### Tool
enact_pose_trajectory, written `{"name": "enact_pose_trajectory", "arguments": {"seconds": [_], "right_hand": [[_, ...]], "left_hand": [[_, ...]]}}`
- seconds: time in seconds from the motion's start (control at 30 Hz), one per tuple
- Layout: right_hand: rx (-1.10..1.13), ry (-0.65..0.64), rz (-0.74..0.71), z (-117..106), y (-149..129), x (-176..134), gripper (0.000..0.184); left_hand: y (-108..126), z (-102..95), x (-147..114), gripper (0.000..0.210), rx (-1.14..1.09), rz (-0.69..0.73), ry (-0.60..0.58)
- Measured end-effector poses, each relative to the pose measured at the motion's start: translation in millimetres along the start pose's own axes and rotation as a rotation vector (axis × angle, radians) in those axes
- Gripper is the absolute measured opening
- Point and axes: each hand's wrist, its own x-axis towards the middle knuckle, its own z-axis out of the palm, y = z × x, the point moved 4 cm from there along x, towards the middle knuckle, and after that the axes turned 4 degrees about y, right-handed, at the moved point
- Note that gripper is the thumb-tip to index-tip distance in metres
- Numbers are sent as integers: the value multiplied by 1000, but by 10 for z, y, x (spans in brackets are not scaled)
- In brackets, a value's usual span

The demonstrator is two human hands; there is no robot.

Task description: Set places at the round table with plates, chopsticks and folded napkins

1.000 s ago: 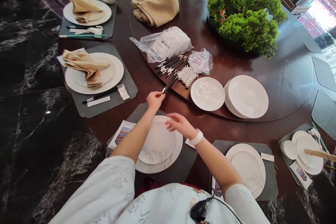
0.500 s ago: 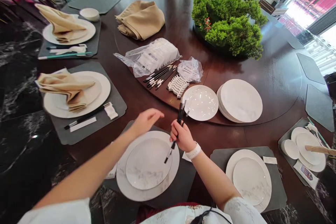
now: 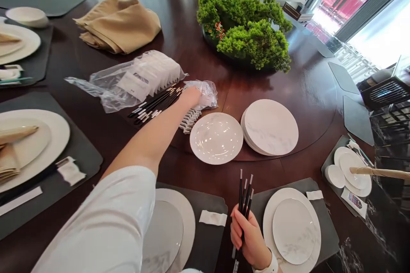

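Observation:
My right hand (image 3: pixel 248 234) is closed around several black chopsticks (image 3: pixel 246 198) with silvery ends, held upright between two place settings. Stretched out across the table, my left hand (image 3: pixel 192 95) reaches the small see-through plastic bag (image 3: pixel 210 94) of white pieces. Its fingers are hidden at the bag, so their grip does not show. Just below it stands a row of wavy white chopstick rests (image 3: pixel 189 121). More black chopsticks (image 3: pixel 155 104) lie in a pile left of that forearm, beside a larger plastic bag (image 3: pixel 141 76) of white packets.
A glossy white plate (image 3: pixel 216 138) and a plate stack (image 3: pixel 270 127) stand on the turntable's near edge. Folded tan cloths (image 3: pixel 118 25) lie behind the bags. A green plant centrepiece (image 3: pixel 246 30) fills the middle. Grey placemats (image 3: pixel 213 236) with plates line the rim.
My left hand has moved forward from above the near plate to the small bag. My right hand, still holding the chopsticks, has moved right and nearer to me. The view has shifted right.

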Motion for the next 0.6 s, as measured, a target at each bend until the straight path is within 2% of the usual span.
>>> {"name": "enact_pose_trajectory", "arguments": {"seconds": [0.1,0.2,0.4,0.5,0.6], "right_hand": [[49,44,23,-114,49,-14,55],[92,58,67,-125,80,12,57],[120,61,92,-104,77,35,60],[117,53,65,-75,55,7,61],[114,55,31,-41,47,-38,62]], "left_hand": [[-29,19,-15,45,97,-54,-55],[49,-64,-91,40,140,-64,-12],[188,-391,-255,35,237,-92,55],[195,-576,-275,39,215,-126,113],[185,-649,-288,39,143,-156,115]]}}
